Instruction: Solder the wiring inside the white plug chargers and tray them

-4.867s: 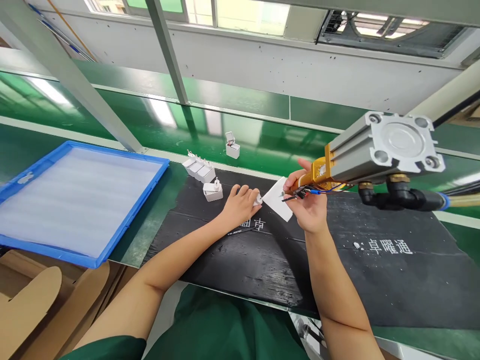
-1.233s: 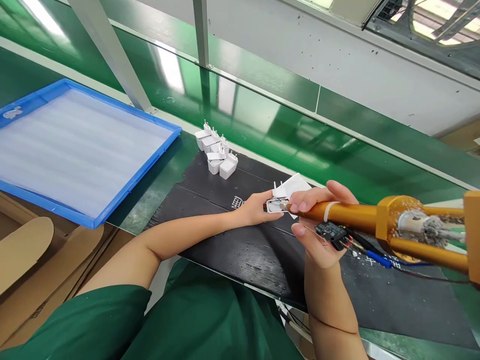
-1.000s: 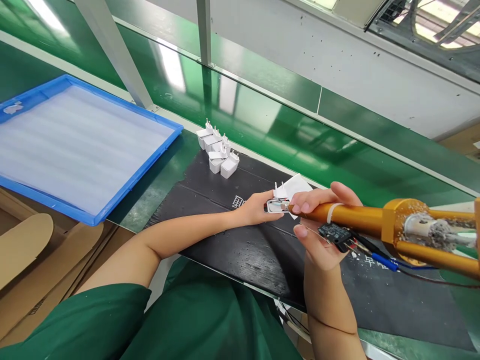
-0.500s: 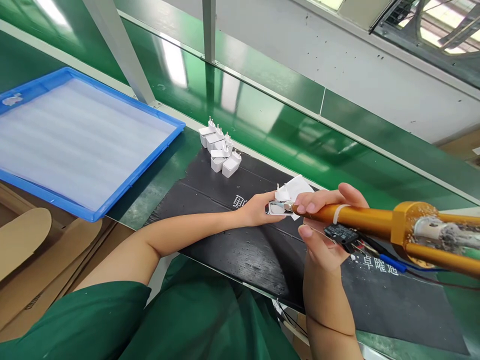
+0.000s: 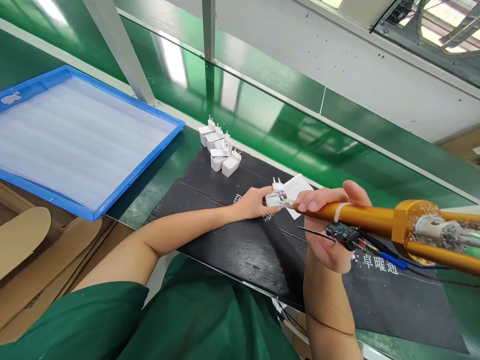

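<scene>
My left hand [image 5: 253, 202] is closed around a white plug charger [image 5: 276, 199], whose lid with two pins is swung open and wires show inside. The thin nozzle of a gold-coloured dispensing gun [image 5: 360, 216] points into the open housing. My right hand [image 5: 326, 220] grips the gun's front barrel. Below the barrel, a black switch [image 5: 342, 235] has a thin dark lever sticking out past my fingers. A white sheet [image 5: 296, 192] lies behind the charger and nozzle. Several white chargers [image 5: 220, 145] stand in a cluster at the mat's far left corner, pins up, some lids ajar.
The black mat [image 5: 247, 255] covers the green bench. A blue tray [image 5: 137, 172] with a white lining sits to the left, cardboard [image 5: 22, 245] below it. A grey post [image 5: 120, 50] rises behind the tray. Wires trail from the gun to the right.
Earlier my left hand was by a charger on the mat; now it holds an open charger at the nozzle. Since half a second ago, the charger shifted slightly back and the switch lever swung out.
</scene>
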`<state>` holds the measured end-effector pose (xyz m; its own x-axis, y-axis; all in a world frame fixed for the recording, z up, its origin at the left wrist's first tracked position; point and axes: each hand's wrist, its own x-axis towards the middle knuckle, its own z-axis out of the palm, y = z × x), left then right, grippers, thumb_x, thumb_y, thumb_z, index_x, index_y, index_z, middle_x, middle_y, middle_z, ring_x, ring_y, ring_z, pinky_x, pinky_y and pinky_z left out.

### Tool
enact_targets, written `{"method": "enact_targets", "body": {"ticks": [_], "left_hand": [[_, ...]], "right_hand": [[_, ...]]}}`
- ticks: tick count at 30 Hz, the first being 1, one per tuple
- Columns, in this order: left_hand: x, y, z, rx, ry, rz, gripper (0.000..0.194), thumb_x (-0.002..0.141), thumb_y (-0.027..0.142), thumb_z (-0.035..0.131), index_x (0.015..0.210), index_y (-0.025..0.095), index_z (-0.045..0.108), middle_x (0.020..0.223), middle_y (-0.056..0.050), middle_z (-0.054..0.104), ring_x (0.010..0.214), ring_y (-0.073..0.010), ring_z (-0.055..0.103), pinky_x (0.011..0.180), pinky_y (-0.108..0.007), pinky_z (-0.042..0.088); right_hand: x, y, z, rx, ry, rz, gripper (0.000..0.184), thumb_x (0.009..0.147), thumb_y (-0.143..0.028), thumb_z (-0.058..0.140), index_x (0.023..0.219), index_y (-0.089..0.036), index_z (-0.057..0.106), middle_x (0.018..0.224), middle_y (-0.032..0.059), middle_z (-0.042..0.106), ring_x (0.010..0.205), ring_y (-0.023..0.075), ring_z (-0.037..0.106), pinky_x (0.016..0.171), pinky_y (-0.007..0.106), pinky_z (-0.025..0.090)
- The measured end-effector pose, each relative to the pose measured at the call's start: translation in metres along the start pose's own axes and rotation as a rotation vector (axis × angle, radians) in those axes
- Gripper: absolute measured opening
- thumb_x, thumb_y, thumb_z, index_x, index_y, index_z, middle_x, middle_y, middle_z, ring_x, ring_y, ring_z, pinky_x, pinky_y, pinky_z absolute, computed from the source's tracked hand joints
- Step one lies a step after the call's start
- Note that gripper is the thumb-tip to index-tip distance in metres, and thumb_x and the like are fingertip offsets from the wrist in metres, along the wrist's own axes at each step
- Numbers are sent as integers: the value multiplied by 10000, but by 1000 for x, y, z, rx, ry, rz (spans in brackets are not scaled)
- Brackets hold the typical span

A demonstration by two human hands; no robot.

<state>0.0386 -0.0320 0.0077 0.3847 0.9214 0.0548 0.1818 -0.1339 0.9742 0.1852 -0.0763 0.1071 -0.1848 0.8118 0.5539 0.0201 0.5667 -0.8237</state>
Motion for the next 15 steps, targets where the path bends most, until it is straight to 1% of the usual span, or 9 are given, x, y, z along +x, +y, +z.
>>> {"method": "enact_targets", "body": {"ticks": [2,4,6,9,12,15], "left_hand": [[3,1,-11,85,50,-36,445,727,384,710,1108,155,678,831,-9,716,698,-154,619,663,-242,477],[6,4,-21,132,90,-25,447,739,417,693,1096,149,692,812,-12,712,666,-145,599,643,-236,460],[7,8,-29,122,99,-4,441,753,430,672,1094,152,698,826,-16,715,665,-138,593,634,-229,451],[6,12,-36,22,36,-2,462,768,463,640,1108,155,694,870,-28,716,697,-145,603,630,-227,450],[5,16,-37,-66,-40,-38,498,750,482,640,1109,141,691,836,-35,701,678,-146,593,602,-229,440],[3,18,-36,-138,-83,-75,504,710,479,663,1070,129,699,798,-31,683,646,-136,574,575,-222,423]], "right_hand": [[4,4,0,43,48,-46,556,750,-490,716,1257,-371,522,799,-4,515,720,201,562,719,425,526],[8,10,-3,47,73,-62,536,733,-454,747,1225,-351,560,776,-6,512,684,189,539,697,409,519],[12,16,-9,24,85,-63,525,718,-438,766,1201,-352,580,769,-13,508,659,176,519,692,397,513],[17,25,-19,-9,90,-70,512,723,-412,763,1199,-355,585,782,-11,505,675,175,521,673,369,502],[22,30,-26,-20,73,-90,494,751,-374,737,1220,-366,581,799,3,514,697,181,512,635,344,485],[25,33,-29,-22,69,-110,492,760,-345,730,1227,-367,576,807,7,516,692,177,495,620,332,479]]}}
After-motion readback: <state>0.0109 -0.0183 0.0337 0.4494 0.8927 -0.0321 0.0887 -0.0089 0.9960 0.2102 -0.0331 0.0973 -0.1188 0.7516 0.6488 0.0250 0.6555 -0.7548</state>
